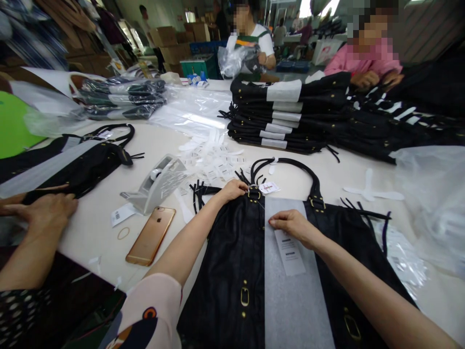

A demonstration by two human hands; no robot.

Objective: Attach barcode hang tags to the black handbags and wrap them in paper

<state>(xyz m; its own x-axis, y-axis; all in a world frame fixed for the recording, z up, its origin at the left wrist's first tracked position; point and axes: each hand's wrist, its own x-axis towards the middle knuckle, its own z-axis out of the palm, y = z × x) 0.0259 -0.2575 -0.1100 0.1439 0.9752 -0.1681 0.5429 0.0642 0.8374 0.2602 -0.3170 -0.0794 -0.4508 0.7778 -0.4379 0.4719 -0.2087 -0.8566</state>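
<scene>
A black handbag (232, 252) lies in front of me, its looped handle (307, 172) pointing away. Grey-white paper (290, 310) runs down its middle. My left hand (234, 190) pinches at the metal ring at the handle's left base, beside a small white tag (269, 187). Over the paper, my right hand (292, 225) has thumb and fingertips pressed together. A white printed label (289, 254) hangs out from under that hand, its upper end hidden. A thin thread seems to run from the ring toward the right fingertips.
Left of the bag lie a phone (150, 236), a grey tape dispenser (156, 182) and a rubber band (123, 233). Loose white tags (214, 160) spread behind. Stacked black bags (254, 116) stand at the back. A co-worker's hand (47, 213) rests at left near another bag (83, 169).
</scene>
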